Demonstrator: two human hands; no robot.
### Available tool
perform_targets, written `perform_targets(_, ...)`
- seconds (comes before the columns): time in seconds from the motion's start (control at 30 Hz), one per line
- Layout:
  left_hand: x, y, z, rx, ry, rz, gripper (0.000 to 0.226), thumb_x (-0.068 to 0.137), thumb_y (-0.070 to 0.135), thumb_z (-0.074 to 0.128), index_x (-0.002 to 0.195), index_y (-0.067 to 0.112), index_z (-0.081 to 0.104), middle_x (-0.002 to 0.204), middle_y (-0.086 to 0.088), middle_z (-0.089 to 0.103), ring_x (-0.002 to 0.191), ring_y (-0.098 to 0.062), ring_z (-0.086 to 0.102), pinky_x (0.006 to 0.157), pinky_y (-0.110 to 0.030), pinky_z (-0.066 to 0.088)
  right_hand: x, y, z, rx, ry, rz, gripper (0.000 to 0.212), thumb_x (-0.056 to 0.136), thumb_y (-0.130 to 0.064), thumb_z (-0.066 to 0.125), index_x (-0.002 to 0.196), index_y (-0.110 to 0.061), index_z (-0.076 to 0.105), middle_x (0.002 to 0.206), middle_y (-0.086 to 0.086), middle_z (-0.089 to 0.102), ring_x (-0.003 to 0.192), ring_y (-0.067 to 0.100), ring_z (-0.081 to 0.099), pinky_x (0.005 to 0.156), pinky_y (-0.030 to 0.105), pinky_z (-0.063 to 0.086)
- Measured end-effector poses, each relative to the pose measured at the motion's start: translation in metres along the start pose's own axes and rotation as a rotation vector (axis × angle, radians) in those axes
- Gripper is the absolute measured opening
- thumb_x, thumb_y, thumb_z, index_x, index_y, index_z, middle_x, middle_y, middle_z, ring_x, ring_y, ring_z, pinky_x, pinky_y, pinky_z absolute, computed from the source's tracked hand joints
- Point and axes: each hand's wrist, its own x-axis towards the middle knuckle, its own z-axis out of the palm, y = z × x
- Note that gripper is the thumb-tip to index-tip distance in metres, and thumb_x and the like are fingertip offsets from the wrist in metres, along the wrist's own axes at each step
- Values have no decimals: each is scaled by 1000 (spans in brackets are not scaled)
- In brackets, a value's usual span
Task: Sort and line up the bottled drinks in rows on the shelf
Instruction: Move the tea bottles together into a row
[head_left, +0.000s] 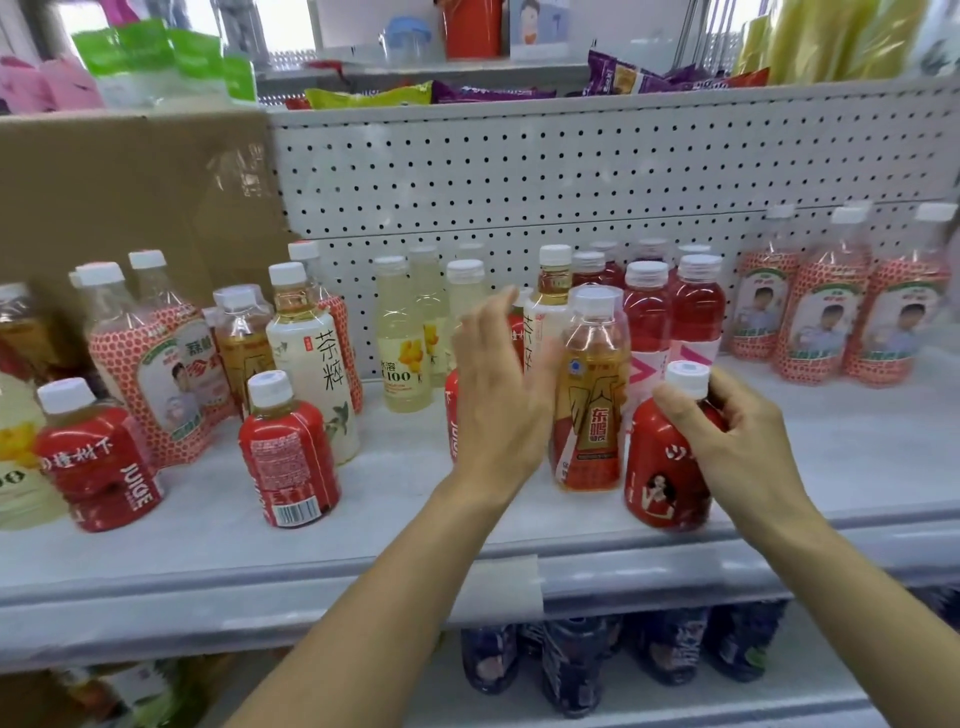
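At the far left of the grey shelf (208, 525) a first juice bottle (98, 462), red with a white cap, stands near the front edge; behind it a tall spotted bottle (156, 353) stands before a cardboard box (130, 197); further right a second juice bottle (288, 457) stands upright with its barcode facing out, just in front of a tea bottle (317, 364) with a cream label; a short row of pale yellow bottles (402, 343) runs back toward the pegboard wall (519, 171); next comes the left hand (498, 400), spread wide with fingers straight and pointing up, holding nothing; it covers most of a half-hidden bottle (451, 415), and whether it touches anything cannot be told; just to its right an amber bottle (592, 410) with a red and gold label stands upright; behind that, pink bottles (670, 312) stand in rows; beside the amber bottle, at the front lip of the shelf, is the held bottle (665, 467), squat, wrapped in red with white characters and a small figure in a red dress printed low, topped by a white cap; the right hand (737, 436) grips it from the right, thumb and fingers curled round its shoulder just under the cap, so the cap pokes above the grip and the body sits below; its long axis is upright, cap up, base down, the printed figure facing out; at the far right three spotted bottles (831, 322) line the wall.
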Motion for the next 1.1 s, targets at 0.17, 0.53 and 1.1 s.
perform_targets(0.17,15,30,36,-20,-262,-171,96,78,47,79,151,20,23,149,-1,38,135,-15,38,114,-35,35,3,-1,-6,1,-58,-18,11,92,-36,63,102,-35,67,99,-10,71,91,2,67,73,18,49)
perform_targets(0.53,-17,19,-29,-10,-166,-184,84,79,25,78,143,32,25,127,3,50,113,-16,56,95,-33,45,17,8,-2,-86,-112,-59,14,94,-35,62,108,-31,62,105,-15,66,100,1,60,81,24,45)
perform_targets(1.1,27,28,-35,344,71,52,88,89,33,70,154,9,16,155,-8,27,143,-18,25,118,-31,22,21,6,-3,-297,-359,-21,56,82,-37,75,131,-35,46,127,-9,53,112,9,55,93,32,48)
